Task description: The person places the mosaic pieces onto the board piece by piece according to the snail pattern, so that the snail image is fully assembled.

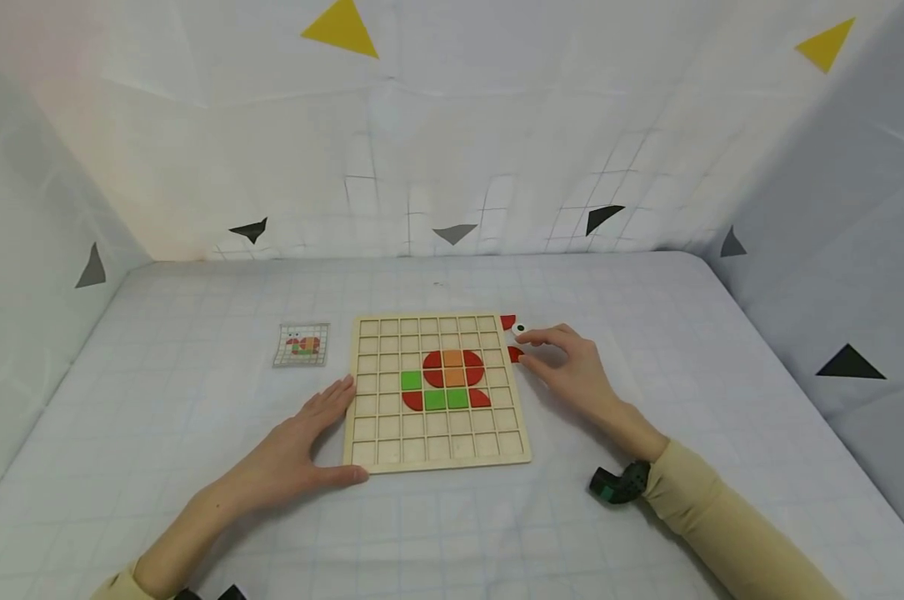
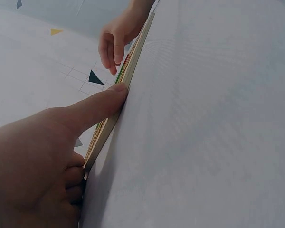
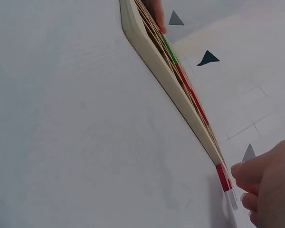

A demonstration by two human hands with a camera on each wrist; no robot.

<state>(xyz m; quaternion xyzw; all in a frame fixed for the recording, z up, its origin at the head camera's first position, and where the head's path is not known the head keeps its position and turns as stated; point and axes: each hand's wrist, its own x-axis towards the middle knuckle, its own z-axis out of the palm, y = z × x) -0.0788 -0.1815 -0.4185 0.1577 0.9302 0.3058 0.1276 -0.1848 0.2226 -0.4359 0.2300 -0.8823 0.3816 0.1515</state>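
A wooden grid board [image 1: 437, 467] lies flat on the table, holding green squares [image 1: 435, 400], orange squares [image 1: 452, 377] and several red quarter-round pieces [image 1: 475, 377]. My left hand [image 1: 287, 458] rests at its near left corner, fingers straight along the left edge, thumb against the front edge. Off the board's right edge are a white eye piece [image 1: 518, 328], a red piece [image 1: 507, 322] and another red piece [image 1: 515, 355]. Over these loose pieces reaches my right hand [image 1: 575, 371], thumb and index finger apart, fingertips right beside the eye and the nearer red piece.
A small picture card [image 1: 302, 345] with a gridded red, green and orange figure lies left of the board. Pale cloth covers the table [image 1: 219, 333], with white sheet walls behind and at both sides. A black wrist device [image 1: 620, 483] sits at the right sleeve.
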